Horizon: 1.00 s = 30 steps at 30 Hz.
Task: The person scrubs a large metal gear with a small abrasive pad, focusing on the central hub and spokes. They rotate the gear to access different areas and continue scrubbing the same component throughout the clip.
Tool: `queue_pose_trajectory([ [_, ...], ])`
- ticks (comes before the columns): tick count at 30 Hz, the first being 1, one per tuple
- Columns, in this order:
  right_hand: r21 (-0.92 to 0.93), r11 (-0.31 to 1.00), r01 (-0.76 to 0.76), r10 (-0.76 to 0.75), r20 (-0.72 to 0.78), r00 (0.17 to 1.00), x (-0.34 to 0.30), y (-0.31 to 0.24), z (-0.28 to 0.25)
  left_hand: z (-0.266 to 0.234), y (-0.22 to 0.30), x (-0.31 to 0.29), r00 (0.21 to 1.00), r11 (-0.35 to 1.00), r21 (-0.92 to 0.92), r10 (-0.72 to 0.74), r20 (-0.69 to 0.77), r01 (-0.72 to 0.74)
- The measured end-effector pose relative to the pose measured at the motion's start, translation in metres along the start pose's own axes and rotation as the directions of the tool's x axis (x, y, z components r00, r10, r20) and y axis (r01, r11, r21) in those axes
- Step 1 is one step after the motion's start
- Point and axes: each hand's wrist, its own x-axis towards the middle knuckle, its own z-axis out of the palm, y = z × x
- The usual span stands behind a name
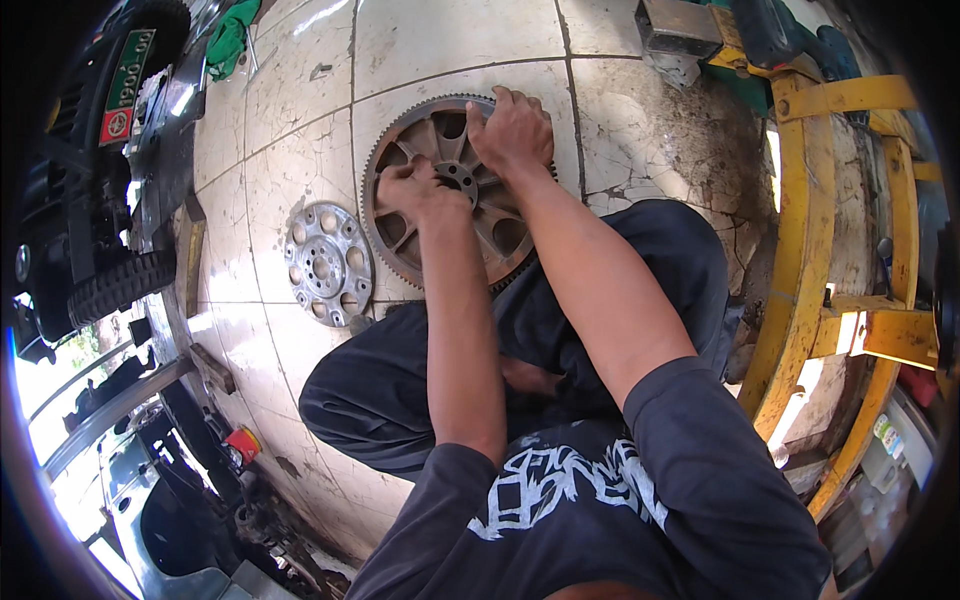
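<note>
Toothed wheel: we see the large brown toothed wheel (487, 188) on the tiled floor (455, 35), ahead of our folded legs (365, 390); its near edge reaches them, and we cannot tell whether that edge is raised.
Wheel's long axis: none that we can pick out; it is round, with its broad spoked face turned up toward us.
Left hand: our left hand (422, 190) is over the face, just left of the hub, its fingers bent and bunched; the tips are partly hidden, so we cannot tell whether they grip anything.
Right hand: our right hand (514, 132) is laid across the far right part of the rim, fingers fairly wide and the thumb apart from them over the face; we cannot tell how firmly it holds.
Nearer hand: our left is nearer the hub, our right nearer the toothed edge.
Wheel from the hands: from our right hand, most of the wheel lies toward us and to the left; from our left, the hub lies just to the right.
Silver plate: the smaller holed silver plate (337, 250) lies on the floor, left of the wheel and close beside it, nearer our left hand and apart from both.
</note>
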Motion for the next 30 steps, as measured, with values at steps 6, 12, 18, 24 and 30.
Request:
queue_pose_trajectory([
  [6,0.011,1.000,0.025,-0.025,-0.028,0.999,0.010,0.003,0.003,-0.018,0.008,0.015,0.999,0.996,0.086,-0.023,0.042,0.020],
  [12,0.013,0.999,0.043,-0.043,0.010,0.999,0.002,-0.009,0.003,0.001,-0.001,0.004,0.992,0.980,0.171,0.115,-0.054,-0.104],
  [18,-0.036,0.998,0.049,-0.049,-0.011,0.999,-0.006,0.000,0.009,-0.033,0.004,0.031,0.993,0.983,0.183,-0.037,0.115,0.015],
  [24,-0.066,0.996,0.063,-0.065,-0.026,0.998,0.007,0.007,0.003,-0.007,0.001,0.017,0.999,0.976,0.216,0.016,0.034,-0.023],
  [30,-0.031,0.998,0.054,-0.054,0.003,0.999,0.005,-0.008,0.007,-0.028,0.005,0.056,0.988,0.922,0.356,0.122,0.096,-0.149],
])
